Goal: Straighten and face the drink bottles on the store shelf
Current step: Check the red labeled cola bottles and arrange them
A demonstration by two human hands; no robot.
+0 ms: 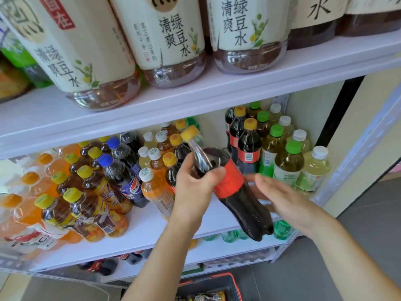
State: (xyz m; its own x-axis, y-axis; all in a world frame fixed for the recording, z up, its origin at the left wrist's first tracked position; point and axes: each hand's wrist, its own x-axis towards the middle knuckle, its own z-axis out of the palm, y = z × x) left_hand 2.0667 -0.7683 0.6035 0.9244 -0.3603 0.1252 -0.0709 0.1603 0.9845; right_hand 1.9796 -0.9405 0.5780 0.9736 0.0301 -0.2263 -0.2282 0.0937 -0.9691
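The left hand [193, 181] had its grip closed round the shoulder of the cola bottle [245, 205], just above the red label. The bottle was tilted, yellow cap [189, 132] up and leftward, in front of the middle shelf [152, 231]. The right hand [282, 198] was open-gripped, fingers straight, beside the bottle's lower body.

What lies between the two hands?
A tilted cola bottle with a red label: the left hand grips it, the right hand is open beside it. Head view.
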